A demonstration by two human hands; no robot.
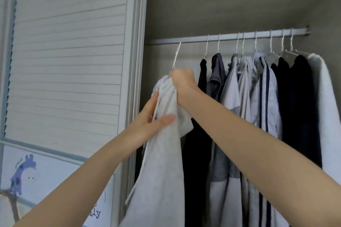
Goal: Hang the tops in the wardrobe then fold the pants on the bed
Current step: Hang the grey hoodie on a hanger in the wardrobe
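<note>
A light grey top (162, 162) with a white drawstring hangs from a white hanger (176, 55) whose hook sits just below the wardrobe rail (193, 39), near its left end. My right hand (183, 81) grips the top's bunched neck at the base of the hanger. My left hand (153, 121) holds the cloth lower down, thumb across the front. Whether the hook rests on the rail I cannot tell.
Several tops hang on white hangers along the rail to the right: a black one (203, 72), grey ones, a striped one (265, 86), dark ones and a white fluffy one (324, 101). A slatted sliding door (70, 57) stands at the left, with a giraffe poster (24, 173) below.
</note>
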